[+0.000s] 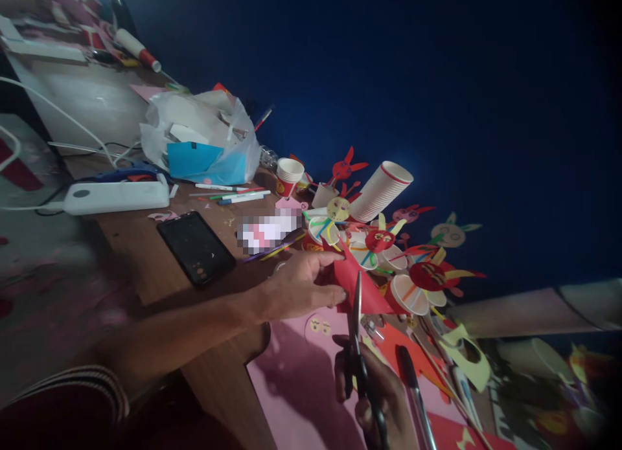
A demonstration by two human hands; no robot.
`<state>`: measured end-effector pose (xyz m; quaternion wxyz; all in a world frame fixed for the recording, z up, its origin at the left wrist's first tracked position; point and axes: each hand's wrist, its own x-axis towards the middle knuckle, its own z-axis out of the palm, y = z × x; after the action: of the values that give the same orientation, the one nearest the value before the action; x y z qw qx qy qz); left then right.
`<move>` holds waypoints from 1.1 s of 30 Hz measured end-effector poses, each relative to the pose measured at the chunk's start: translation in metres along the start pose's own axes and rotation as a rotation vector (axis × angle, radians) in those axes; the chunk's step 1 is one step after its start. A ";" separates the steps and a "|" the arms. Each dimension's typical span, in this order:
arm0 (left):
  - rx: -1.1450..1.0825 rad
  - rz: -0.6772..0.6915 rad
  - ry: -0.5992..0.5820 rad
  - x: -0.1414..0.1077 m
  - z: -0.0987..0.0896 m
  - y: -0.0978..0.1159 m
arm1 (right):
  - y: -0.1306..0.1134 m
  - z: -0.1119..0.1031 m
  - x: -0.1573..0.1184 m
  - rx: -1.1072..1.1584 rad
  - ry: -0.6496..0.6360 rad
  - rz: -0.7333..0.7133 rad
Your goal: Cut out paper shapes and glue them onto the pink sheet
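Observation:
My left hand (304, 285) pinches a sheet of red paper (357, 278) between thumb and fingers, above the table. In my right hand (383, 385) is a pair of scissors (358, 320) with black handles, its blades pointing up and lying against the red paper. Whether the blades are fully closed, I cannot tell. Beneath both hands spreads a pink sheet (301, 379), on which two small yellow paper pieces with drawn eyes (319, 326) lie. A black-capped pen (415, 392) rests to the right of my right hand.
Several paper cups with cut-paper animal heads (380, 241) stand beyond my hands, near a tilted cup stack (381, 191). A black phone (195, 247), a white power strip (116, 196), markers (243, 196) and a filled plastic bag (204, 136) occupy the left side. Yellow paper scrap (469, 356) lies right.

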<state>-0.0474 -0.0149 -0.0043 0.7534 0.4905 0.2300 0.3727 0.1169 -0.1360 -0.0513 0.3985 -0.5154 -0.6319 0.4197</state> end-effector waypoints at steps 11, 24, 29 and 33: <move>-0.027 -0.014 0.001 0.000 -0.005 -0.002 | 0.005 -0.002 -0.004 -0.031 0.001 0.111; -0.158 -0.004 0.065 -0.002 -0.005 -0.012 | 0.003 0.000 -0.003 0.031 0.042 0.125; -0.058 -0.039 0.070 -0.006 -0.006 -0.014 | 0.006 0.004 -0.001 0.104 0.064 0.063; 0.012 -0.032 0.122 -0.004 -0.007 -0.016 | 0.010 0.005 -0.001 0.122 0.038 0.053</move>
<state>-0.0494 -0.0182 -0.0219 0.7408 0.4677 0.2857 0.3884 0.1152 -0.1369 -0.0624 0.4299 -0.5145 -0.5836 0.4581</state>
